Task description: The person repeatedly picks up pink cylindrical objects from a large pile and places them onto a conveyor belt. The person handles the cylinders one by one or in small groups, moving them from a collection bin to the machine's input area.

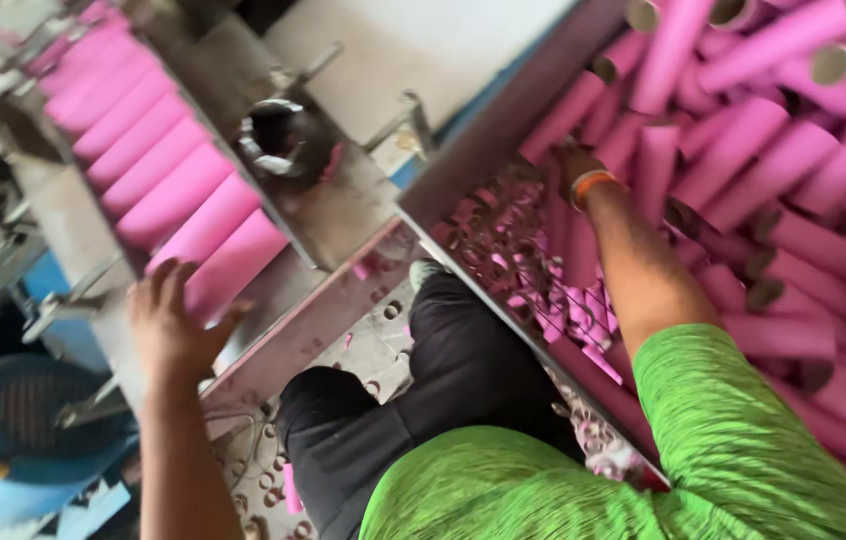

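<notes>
My left hand [175,322] rests with fingers spread against the lowest of a row of pink cardboard tubes [165,180] lying side by side in a sloping metal feed tray [328,310]. My right hand [571,165], with an orange band on the wrist, reaches down into a large pile of loose pink tubes [783,170] in a bin on the right. Its fingers are buried among the tubes, so its grip is hidden.
A dark round machine part [278,135] sits above the tray. A wire mesh panel [533,270] holds small pink and brown rings. A blue stool [28,420] stands at lower left. Cut rings litter the floor [373,350].
</notes>
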